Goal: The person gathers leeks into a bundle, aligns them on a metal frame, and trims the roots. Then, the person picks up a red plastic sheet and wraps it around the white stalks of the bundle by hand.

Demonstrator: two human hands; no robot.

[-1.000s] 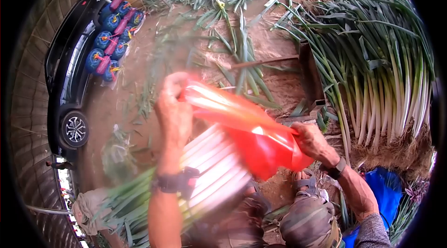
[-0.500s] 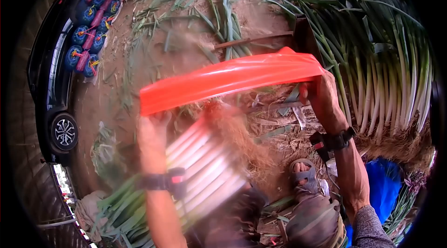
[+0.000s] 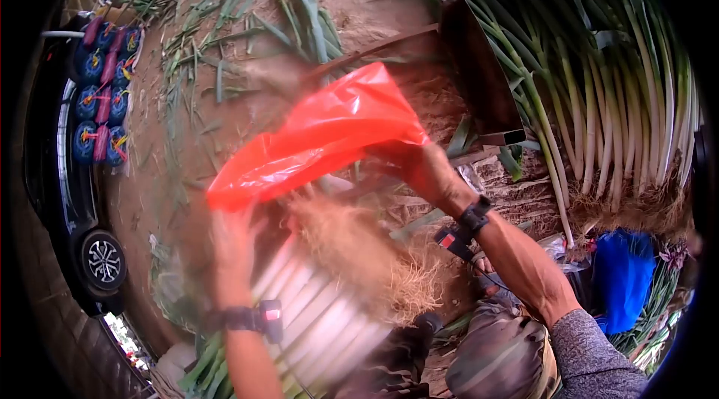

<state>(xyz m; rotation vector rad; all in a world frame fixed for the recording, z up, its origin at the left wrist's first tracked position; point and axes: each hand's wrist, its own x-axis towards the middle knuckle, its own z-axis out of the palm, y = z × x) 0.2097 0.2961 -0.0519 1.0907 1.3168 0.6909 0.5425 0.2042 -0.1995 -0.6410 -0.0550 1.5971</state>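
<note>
A shiny red plastic bag (image 3: 322, 133) is stretched between my two hands. My left hand (image 3: 234, 238), blurred by motion, grips its lower left end. My right hand (image 3: 434, 178) is closed on the right end; the bag's edge hides the fingertips. Just below the bag, a bundle of long green onions (image 3: 322, 309) lies slantwise against my legs, white stalks side by side. Its tangled roots (image 3: 404, 283) point up and right, partly blurred.
Many more green onions (image 3: 607, 114) are stacked at the right, beside a dark metal frame (image 3: 479, 69). Loose leaves (image 3: 307, 17) litter the dirt ground. A blue bag (image 3: 624, 279) lies at lower right. Blue bundles (image 3: 90, 103) rest by a black car (image 3: 75, 212) at left.
My right hand has moved left and down, closer to my left hand. The red bag has gone from a taut band to a slacker, bulging shape. The view has shifted rightward.
</note>
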